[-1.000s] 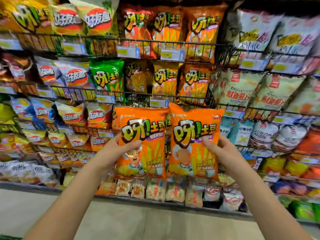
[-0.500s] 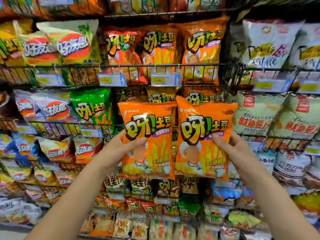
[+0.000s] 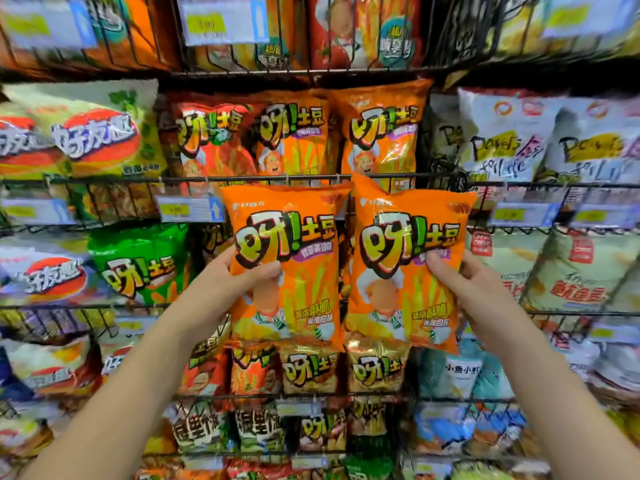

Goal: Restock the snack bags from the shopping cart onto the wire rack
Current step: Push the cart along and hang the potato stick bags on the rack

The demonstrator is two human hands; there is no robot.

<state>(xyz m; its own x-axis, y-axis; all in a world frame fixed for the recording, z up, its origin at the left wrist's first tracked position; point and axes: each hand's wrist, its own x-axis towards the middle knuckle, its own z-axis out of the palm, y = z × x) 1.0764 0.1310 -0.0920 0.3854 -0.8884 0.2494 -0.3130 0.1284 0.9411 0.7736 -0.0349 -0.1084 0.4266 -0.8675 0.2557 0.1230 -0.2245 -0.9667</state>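
Head view puts me close against the wire rack (image 3: 104, 221), its tiers packed with snack bags. At far left I see pale green bags with a red oval logo (image 3: 100, 136) on the upper tier, and below them a bright green bag (image 3: 142, 265) leaning behind the wire. A yellow price tag (image 3: 188, 210) hangs on the rail just beside it. Moving inward, my left hand (image 3: 221, 292) has its grip closed on the left orange bag (image 3: 287, 268), thumb pressed on the front under the big lettering, fingers hidden behind. That bag stands upright in the air in front of the rack, its top edge level with the rail. Touching its side is the right orange bag (image 3: 408, 268), of the same print, held the same way by my right hand (image 3: 474, 296), thumb across the front. Above both, matching orange bags (image 3: 381, 133) already sit on the tier. At far right, white bags with yellow script (image 3: 505, 140) fill the upper tier, slightly blurred.
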